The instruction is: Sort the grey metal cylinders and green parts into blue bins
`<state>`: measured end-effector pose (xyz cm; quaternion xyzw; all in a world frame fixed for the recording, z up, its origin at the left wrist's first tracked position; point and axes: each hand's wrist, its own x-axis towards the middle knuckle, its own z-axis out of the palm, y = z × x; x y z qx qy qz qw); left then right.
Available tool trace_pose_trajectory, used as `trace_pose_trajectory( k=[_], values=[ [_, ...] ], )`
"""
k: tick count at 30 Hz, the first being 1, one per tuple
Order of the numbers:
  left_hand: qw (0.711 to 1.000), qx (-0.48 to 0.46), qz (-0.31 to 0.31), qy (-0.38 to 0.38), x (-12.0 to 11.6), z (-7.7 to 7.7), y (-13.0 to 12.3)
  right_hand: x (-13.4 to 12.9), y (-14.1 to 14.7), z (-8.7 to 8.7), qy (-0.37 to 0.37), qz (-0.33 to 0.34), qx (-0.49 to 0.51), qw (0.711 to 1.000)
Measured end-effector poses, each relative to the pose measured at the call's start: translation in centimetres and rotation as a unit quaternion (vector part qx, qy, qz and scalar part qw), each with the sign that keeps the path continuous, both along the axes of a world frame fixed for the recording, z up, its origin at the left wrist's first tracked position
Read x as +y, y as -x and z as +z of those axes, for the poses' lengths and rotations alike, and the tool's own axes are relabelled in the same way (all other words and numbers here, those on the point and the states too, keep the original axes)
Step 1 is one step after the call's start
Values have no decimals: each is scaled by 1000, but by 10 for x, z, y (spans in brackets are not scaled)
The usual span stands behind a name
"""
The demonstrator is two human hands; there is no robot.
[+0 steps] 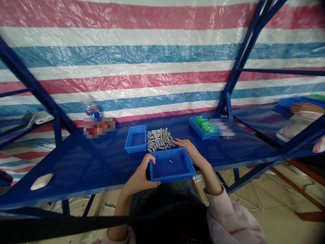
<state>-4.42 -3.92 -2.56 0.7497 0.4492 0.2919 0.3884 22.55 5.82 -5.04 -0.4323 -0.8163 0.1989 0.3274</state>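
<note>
My left hand (140, 175) is closed around the left end of a blue plastic bin (175, 176), thumb over the rim and fingers beneath. The bin sits at the table's front edge, and a single small screw (171, 161) lies in it. Just behind the bin, a heap of short grey metal cylinders (159, 139) is spread on the blue table. My right hand (189, 149) reaches over the bin's right back corner with fingers stretched out, the tips at the right side of the heap. I see nothing held in it.
Left of the heap stands another blue bin (136, 139). A blue bin of green packets (202, 124) is at the back right. A bottle (91, 109) stands back left, and a white mouse-like object (41, 181) lies front left. Another person's hand (306, 107) shows far right.
</note>
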Motion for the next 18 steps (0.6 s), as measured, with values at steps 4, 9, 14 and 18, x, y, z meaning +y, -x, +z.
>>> trace_pose_trajectory(
  k=[4, 9, 14, 18],
  values=[
    [1000, 5, 5, -5, 0, 0, 0, 0, 2, 0, -6, -17, 53, 998],
    [1000, 3, 4, -7, 0, -1, 1, -1, 4, -1, -2, -41, 73, 996],
    [1000, 2, 3, -3, 0, -2, 1, -1, 4, 1, -3, -78, 65, 995],
    [1000, 5, 3, -2, 0, -1, 0, 1, 5, -2, -11, -98, 74, 992]
  ],
)
